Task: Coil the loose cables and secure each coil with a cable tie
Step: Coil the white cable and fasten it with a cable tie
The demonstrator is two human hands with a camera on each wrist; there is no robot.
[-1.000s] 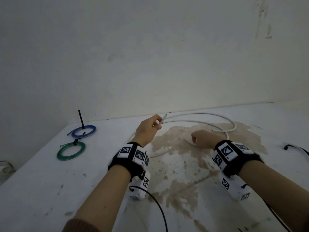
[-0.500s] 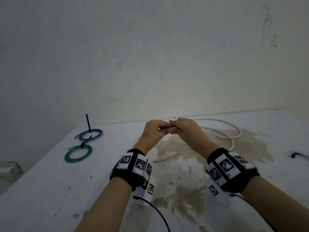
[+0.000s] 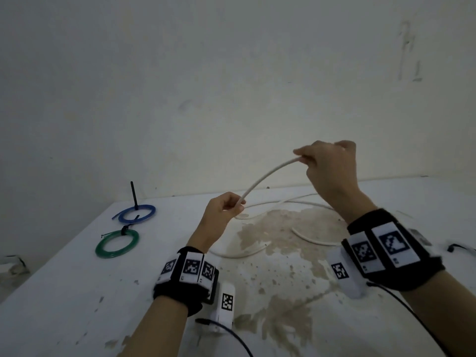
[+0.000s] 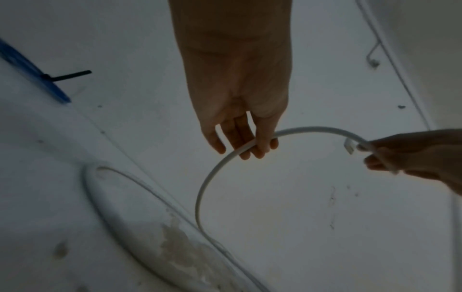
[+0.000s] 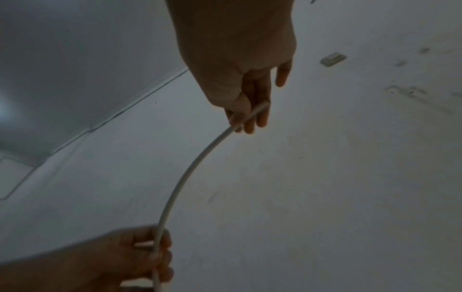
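White cable (image 3: 265,175) arcs through the air between both hands. Right hand (image 3: 332,171), raised above the table (image 3: 64,292), pinches the cable near its end between thumb and curled fingers (image 5: 260,114); the left wrist view shows the cable's tip (image 4: 349,147) poking out just beside that grip. Left hand (image 3: 222,211), lower and nearer the table, holds the cable with its fingers (image 4: 260,146) curled around it. From the left hand the cable drops to the table and runs on in loose curves (image 3: 311,239) across a brown stain (image 3: 278,228). Well apart to the left lie a green coil (image 3: 117,244) and, just behind it, a blue coil (image 3: 136,213), each bound with a black tie (image 3: 134,195); the blue one's tie stands upright. A wall (image 3: 231,73) rises behind the table.
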